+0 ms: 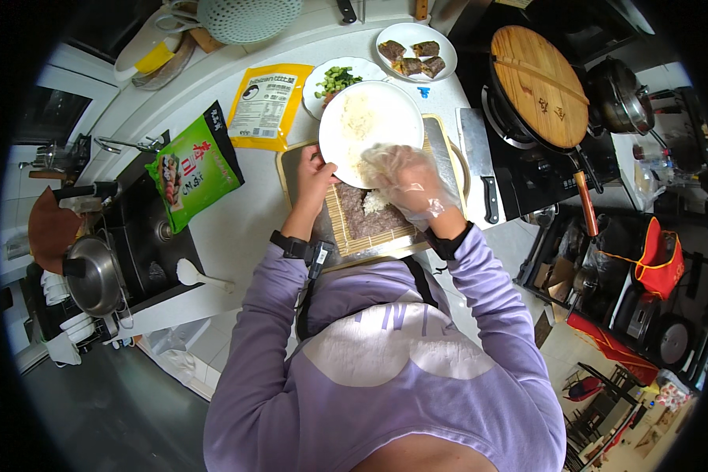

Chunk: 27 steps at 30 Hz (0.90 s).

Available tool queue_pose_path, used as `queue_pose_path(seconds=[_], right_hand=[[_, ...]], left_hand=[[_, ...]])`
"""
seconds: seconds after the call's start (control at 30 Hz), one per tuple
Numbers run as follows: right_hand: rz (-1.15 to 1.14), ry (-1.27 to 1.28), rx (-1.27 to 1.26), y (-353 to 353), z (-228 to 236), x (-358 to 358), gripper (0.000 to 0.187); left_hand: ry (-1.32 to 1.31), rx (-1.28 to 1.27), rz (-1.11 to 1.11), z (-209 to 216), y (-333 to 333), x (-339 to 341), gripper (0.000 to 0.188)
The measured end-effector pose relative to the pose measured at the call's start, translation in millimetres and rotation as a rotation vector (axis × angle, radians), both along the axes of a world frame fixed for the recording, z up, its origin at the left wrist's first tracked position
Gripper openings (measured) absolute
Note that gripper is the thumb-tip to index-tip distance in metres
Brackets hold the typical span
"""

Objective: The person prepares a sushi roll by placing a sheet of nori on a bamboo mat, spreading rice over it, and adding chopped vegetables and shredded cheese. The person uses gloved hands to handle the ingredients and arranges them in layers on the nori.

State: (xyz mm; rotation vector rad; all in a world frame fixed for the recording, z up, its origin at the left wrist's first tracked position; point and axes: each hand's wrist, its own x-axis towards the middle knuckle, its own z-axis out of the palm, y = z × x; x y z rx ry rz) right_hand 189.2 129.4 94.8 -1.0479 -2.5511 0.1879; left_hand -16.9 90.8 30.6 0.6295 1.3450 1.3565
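My left hand [316, 182] grips the lower left rim of a white bowl [391, 110], with cooked rice [357, 118] inside. A clear plastic glove covers my right hand [411, 182], which is at the bowl's lower right edge. Its fingers are blurred, so their grip cannot be made out. Beneath both hands, a dark seaweed sheet [363, 221] lies on a bamboo rolling mat [339, 228]. A small clump of white rice [374, 202] sits on the sheet beside my right hand. Under the mat is a board [291, 167] with a pale rim.
Behind the bowl stand a plate of chopped greens [340, 79] and a plate of cut rolls [417, 39]. A cleaver [477, 149] lies right of the board, near a wooden-lidded pan [539, 86]. Yellow [269, 106] and green packets [197, 169] lie left, by the sink [153, 236].
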Motion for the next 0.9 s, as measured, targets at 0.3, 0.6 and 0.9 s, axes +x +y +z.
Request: queue_pose_path(seconds=[0.3, 0.6, 0.9], right_hand=[[0.201, -0.028, -0.157, -5.3, -30.9, -30.1, 0.029], [0.238, 0.164, -0.116, -19.9, -12.5, 11.6, 0.026], [0.013, -0.055, -0.017, 8.2, -15.5, -8.9, 0.038]], left_hand=[[0.082, 0.04, -0.051, 0.5, 2.7, 3.5, 0.044], [0.099, 0.003, 0.032, -3.7, 7.3, -3.8, 0.044], [0.081, 0.087, 0.038, 4.9, 9.5, -0.4, 0.043]])
